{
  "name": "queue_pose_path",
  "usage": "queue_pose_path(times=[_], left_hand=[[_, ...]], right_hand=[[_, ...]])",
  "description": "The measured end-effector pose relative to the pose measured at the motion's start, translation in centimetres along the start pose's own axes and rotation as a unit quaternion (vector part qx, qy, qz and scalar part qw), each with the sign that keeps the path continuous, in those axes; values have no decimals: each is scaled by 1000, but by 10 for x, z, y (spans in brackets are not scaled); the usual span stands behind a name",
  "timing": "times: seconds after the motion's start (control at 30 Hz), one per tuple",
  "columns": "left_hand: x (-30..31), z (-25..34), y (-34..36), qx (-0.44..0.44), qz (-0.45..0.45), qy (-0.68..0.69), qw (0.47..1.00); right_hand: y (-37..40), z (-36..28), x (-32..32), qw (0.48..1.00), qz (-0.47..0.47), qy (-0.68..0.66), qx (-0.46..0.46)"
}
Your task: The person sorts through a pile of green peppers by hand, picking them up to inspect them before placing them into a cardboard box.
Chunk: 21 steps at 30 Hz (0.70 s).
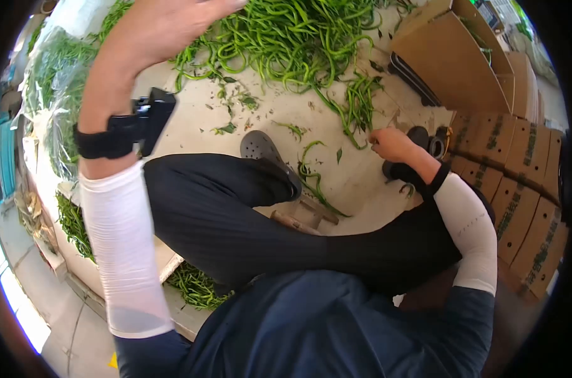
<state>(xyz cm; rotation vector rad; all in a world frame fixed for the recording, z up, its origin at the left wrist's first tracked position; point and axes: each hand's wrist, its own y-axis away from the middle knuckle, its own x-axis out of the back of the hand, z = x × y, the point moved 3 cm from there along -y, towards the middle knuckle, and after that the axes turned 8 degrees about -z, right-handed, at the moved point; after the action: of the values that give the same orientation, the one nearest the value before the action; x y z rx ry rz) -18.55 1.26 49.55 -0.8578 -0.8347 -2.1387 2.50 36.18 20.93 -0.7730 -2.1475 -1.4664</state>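
Note:
My left hand [166, 25] reaches over the left side of a large heap of long green chili peppers [292, 41]. It is cut off by the top edge; the part of its fingers that shows is stretched out, with nothing visible in it. Lower right, my right hand [393, 143] is closed, fingertips together, beside a small bunch of green chilies [359, 104] trailing from the heap. Whatever is between those fingertips is too small to make out. A few loose chilies [311, 170] lie on the floor near my shoe [267, 154].
An open cardboard box [453, 60] stands at upper right, above stacked printed cartons [512, 151]. Clear plastic bags with green chilies [59, 82] line the left. A small wooden stool [305, 214] is between my legs. More chilies [198, 286] lie below my left leg.

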Motion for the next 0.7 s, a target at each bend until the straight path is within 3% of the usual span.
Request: queue_pose_path(times=[0.1, 0.2, 0.23, 0.33, 0.37, 0.4, 0.43, 0.47, 0.53, 0.6, 0.7], left_hand=[[-36, 30, -3, -32, 9, 16, 999], [-96, -22, -45, -72, -26, 49, 996], [-104, -26, -48, -129, -28, -16, 991], [-97, -16, -50, -62, -63, 22, 996], [-78, 17, -40, -60, -77, -65, 993], [-80, 25, -34, -55, -82, -66, 993], [-78, 28, -31, -45, -35, -81, 995], [-75, 28, -33, -36, 15, -98, 994], [-76, 8, -42, -64, 10, -82, 994], [-77, 1, -44, -37, 1, -79, 996], [-78, -2, -45, 0, 1, -109, 994]], right_hand=[[4, 13, -24, 998, -42, -12, -38], [-3, 8, -64, 991, -111, -7, -70], [-7, -1, -82, 991, -115, -28, -61], [-38, -19, -139, 990, -88, -95, -51], [-55, -23, -154, 989, -56, -123, -60], [-71, -31, -169, 986, -25, -150, -69], [-90, -39, -184, 986, -30, -152, -65], [-111, -42, -195, 972, -16, -209, -104], [-142, -58, -197, 955, -2, -264, -137], [-158, -71, -201, 886, 25, -378, -268], [-168, -83, -201, 886, 47, -352, -299]])
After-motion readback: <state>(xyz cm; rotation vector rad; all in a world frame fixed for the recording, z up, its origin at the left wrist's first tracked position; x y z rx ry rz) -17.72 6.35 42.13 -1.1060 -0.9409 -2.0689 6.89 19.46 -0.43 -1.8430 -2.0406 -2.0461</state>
